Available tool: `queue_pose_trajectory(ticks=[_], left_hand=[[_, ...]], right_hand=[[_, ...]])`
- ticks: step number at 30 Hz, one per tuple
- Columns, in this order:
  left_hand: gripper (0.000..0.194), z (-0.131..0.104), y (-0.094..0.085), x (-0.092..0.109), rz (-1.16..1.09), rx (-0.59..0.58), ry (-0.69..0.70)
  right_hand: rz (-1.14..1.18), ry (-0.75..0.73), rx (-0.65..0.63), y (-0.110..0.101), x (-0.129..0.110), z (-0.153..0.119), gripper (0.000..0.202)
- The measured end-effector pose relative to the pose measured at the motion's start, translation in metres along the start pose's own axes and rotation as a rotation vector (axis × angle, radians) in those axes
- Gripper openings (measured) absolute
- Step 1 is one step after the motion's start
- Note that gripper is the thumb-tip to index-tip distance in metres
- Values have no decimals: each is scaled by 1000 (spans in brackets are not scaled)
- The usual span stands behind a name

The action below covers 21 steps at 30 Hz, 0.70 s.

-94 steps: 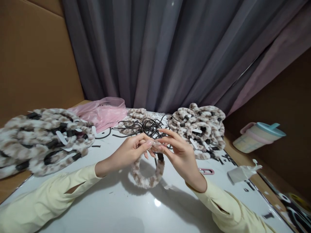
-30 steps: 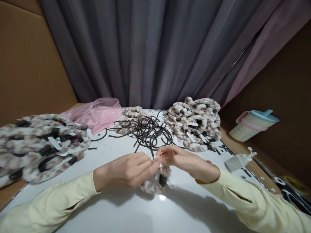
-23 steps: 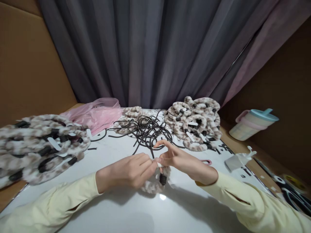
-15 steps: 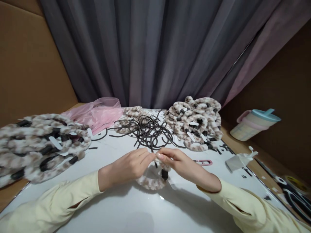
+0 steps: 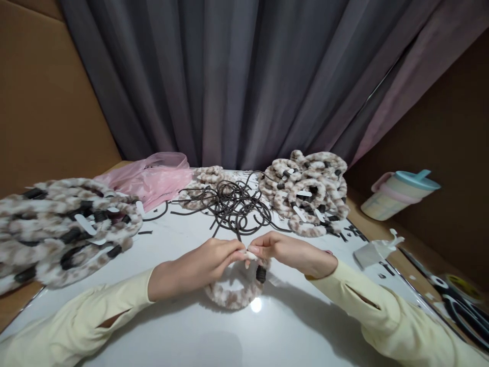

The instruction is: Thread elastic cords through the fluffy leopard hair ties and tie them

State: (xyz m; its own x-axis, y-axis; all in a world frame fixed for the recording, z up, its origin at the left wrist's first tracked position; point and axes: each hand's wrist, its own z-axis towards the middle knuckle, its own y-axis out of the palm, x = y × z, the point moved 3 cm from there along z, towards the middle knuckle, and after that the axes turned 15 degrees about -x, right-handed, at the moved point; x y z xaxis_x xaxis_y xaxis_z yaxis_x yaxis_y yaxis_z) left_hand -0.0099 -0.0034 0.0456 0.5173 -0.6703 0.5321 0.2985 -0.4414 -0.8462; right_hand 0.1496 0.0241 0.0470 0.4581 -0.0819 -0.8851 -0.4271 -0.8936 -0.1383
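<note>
A fluffy white-and-brown ring (image 5: 234, 297) hangs below my two hands, low over the white tabletop, with a black wrapped band (image 5: 261, 274) on its right side. My left hand (image 5: 219, 257) pinches the upper part of this ring from the left. From the right, the thumb and fingers of my right hand (image 5: 273, 248) pinch it close to the left fingertips. A pale end of the ring shows between the fingertips. Just beyond my hands lies a tangle of dark cords (image 5: 240, 204). What exactly the fingertips press on is partly hidden.
Piles of similar fluffy rings lie at left (image 5: 69, 224) and back right (image 5: 311, 193). A pink plastic bag (image 5: 153, 176) is at the back left. To the right are a small white container (image 5: 372, 255), a tumbler with a blue lid (image 5: 401, 193) and black-handled scissors (image 5: 464, 311).
My right wrist has shifted slightly left and now covers most of the pink cutter-like tool. The ring has tilted and moved slightly left and nearer, and more of the pale end shows.
</note>
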Motion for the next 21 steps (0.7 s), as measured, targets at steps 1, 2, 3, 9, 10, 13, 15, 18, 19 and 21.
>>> queue_pose_trajectory(ticks=[1,2,3,9,10,13,15,18,19,21], left_hand=[[26,0,1,1,-7,-12,0],[26,0,2,2,-5,-15,1],[25,-1,2,4,4,-11,7],[25,-2,4,8,-47,15,62],[25,-1,4,7,-76,16,41],[27,0,3,2,-139,31,-40],[27,0,1,0,-195,49,-95],[28,0,-2,-3,-346,47,-190],[29,0,-3,-4,-391,40,-218],[29,0,-4,-4,-426,26,-251]], right_hand=[[-2,4,-8,0,1,2,38],[-2,12,-17,1,3,3,35],[-2,23,-26,2,3,5,32],[15,35,-115,8,6,11,24],[-7,9,-114,8,6,11,26],[-123,-68,7,5,8,6,29],[-280,-118,174,5,10,2,30],[-663,-274,401,11,11,-4,28],[-781,-328,451,15,12,-5,25],[-944,-395,519,21,14,-5,15]])
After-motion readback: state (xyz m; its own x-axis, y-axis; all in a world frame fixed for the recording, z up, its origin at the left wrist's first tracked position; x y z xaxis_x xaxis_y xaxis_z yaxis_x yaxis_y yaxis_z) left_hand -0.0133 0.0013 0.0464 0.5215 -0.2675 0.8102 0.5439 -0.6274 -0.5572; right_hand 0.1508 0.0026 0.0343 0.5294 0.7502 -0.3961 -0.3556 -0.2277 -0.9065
